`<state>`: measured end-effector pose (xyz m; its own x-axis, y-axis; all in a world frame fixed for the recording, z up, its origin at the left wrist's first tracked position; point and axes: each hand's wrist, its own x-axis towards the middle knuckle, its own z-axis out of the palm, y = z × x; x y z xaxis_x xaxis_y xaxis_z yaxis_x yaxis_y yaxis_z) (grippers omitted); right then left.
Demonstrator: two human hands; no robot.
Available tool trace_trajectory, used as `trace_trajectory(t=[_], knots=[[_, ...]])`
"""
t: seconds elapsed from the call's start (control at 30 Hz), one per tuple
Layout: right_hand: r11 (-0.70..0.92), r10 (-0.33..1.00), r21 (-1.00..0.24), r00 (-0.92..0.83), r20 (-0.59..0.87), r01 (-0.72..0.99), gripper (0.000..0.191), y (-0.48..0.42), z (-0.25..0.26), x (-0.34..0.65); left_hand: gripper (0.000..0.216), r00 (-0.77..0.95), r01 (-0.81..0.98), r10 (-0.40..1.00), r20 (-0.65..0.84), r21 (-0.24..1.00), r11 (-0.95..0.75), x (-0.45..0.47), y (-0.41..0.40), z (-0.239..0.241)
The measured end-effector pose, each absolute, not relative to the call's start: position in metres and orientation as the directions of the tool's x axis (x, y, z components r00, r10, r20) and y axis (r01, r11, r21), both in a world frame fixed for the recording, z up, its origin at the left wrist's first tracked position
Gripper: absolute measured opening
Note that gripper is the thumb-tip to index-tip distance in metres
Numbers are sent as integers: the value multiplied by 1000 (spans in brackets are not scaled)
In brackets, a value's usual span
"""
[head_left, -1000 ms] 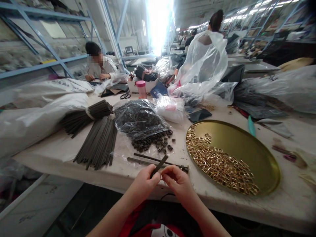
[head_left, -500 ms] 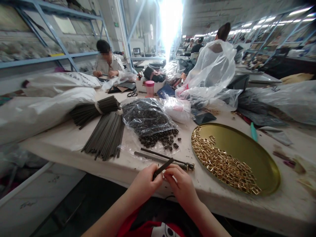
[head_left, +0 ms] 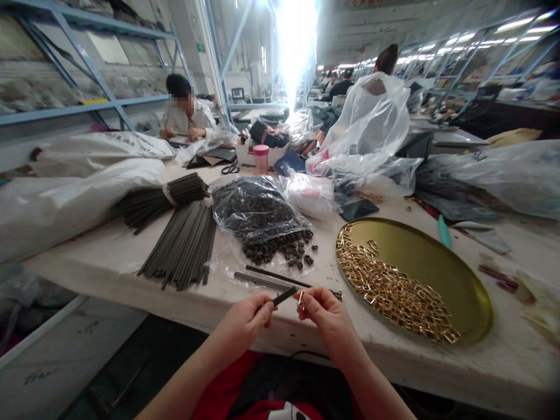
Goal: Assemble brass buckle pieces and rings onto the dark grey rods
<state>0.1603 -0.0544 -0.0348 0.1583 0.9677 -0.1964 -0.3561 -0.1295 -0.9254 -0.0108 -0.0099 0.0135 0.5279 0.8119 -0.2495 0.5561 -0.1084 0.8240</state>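
My left hand [head_left: 245, 319] pinches a thin dark strap [head_left: 283, 297] whose free end points up and right. Close beside it, my right hand [head_left: 327, 315] holds a small gold buckle [head_left: 301, 299] between thumb and fingers, just off the strap's tip. Both hands hover at the near edge of the white table [head_left: 503, 361]. Two dark straps [head_left: 271, 277] lie on the table just beyond my hands. A round gold tray [head_left: 441, 262] with several gold buckles [head_left: 389, 291] sits to the right.
A fan of loose dark straps [head_left: 184, 245] and a tied bundle [head_left: 161, 198] lie at left. A clear bag of small dark loops [head_left: 258, 213] spills toward me. White sacks [head_left: 74, 192], plastic bags [head_left: 370, 125], a pink cup [head_left: 261, 158] and scissors [head_left: 230, 169] crowd the back. Two people work beyond.
My hands have drawn slightly apart; the strap's end now points at the gold buckle in my right hand. The view shifted a little.
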Motion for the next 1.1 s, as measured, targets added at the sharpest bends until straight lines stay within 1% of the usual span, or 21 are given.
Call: trace_trajectory(t=[0.1,0.33,0.43,0.5,0.6,0.73,0.9,0.97,1.07,1.1], knots=[[-137,963,-878,144,-226,-459,22,-53,-36,160,28,547,573,792,-271,811,-119,-9,-13,9],[-186,938,-718,95,-332,-670,23,-50,-34,156,27,570,565,784,-247,810,-156,5,-14,5],[-206,921,-655,82,-381,-727,28,-50,-36,155,26,581,565,773,-253,810,-160,6,-13,7],[-224,920,-642,58,-387,-733,29,-51,-37,153,24,591,551,764,-260,822,-147,7,-13,8],[-230,941,-698,26,-336,-679,24,-54,-38,146,22,594,490,765,-250,866,-97,10,-16,9],[-180,961,-833,86,-262,-523,22,-60,-36,137,16,561,421,789,-250,907,-12,11,-20,6],[-142,973,-904,113,-203,-403,23,-67,-36,135,14,628,324,711,-316,937,130,4,-23,6],[-126,977,-928,120,-178,-351,23,-69,-35,136,13,620,325,715,-322,936,139,3,-24,7],[-115,979,-957,133,-155,-267,23,-71,-32,138,17,584,352,757,-292,932,87,3,-26,6],[-123,979,-957,126,-160,-262,24,-72,-32,138,17,572,362,768,-288,929,78,3,-27,6]])
